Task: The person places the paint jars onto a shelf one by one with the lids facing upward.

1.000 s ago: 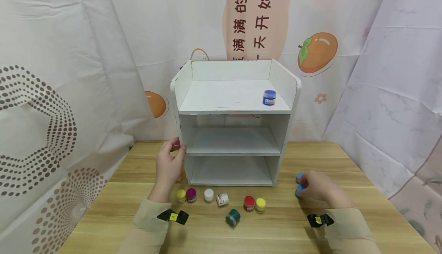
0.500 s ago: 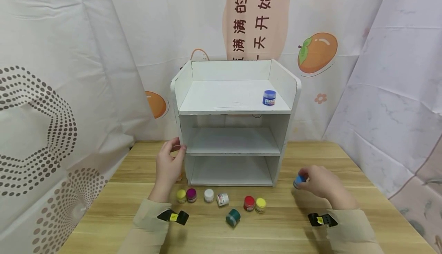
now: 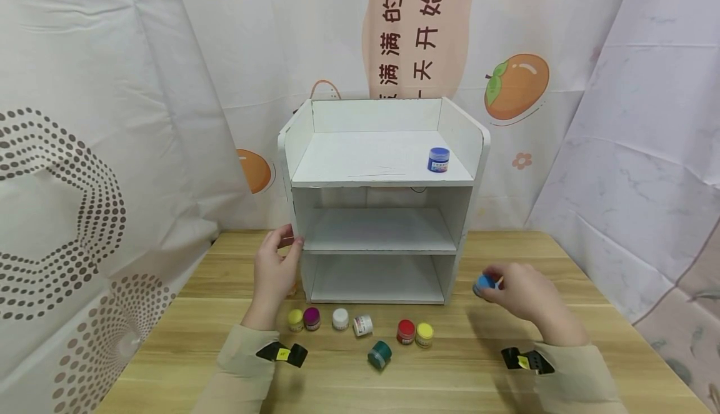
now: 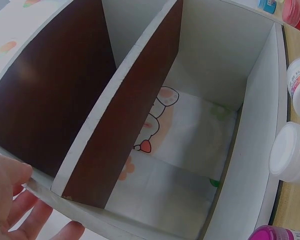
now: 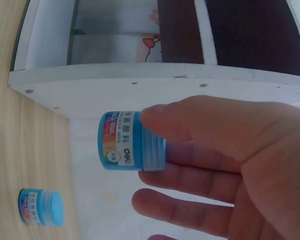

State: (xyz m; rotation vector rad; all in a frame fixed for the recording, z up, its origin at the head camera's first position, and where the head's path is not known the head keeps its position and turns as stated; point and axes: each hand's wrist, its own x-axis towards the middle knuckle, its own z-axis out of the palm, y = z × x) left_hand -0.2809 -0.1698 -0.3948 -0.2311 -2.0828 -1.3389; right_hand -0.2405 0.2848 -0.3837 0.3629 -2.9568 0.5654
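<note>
My right hand [image 3: 520, 292] pinches a light-blue paint jar [image 5: 121, 141] by its lid, thumb on one side and fingers on the other. The jar is raised beside the right side of the white shelf unit [image 3: 382, 182]. A second light-blue paint jar [image 5: 40, 207] stands on the table in the right wrist view; in the head view it is hidden. My left hand [image 3: 275, 270] holds the shelf unit's left side panel, with the thumb [image 4: 17, 170] at its front edge and the fingers outside. A dark-blue paint jar [image 3: 439, 160] stands on the top shelf, at the right.
Before the unit, on the wooden table [image 3: 337, 389], are a yellow jar [image 3: 295, 320], a purple jar [image 3: 312, 318], a white jar [image 3: 340, 319], a tipped white jar [image 3: 362, 325], a tipped green jar [image 3: 379, 354], a red jar [image 3: 405, 331] and another yellow jar [image 3: 424, 334].
My right hand has lifted one light-blue paint jar and carried it slightly left, toward the shelf unit. The second jar has gone out of sight in the head view. My left hand stays put.
</note>
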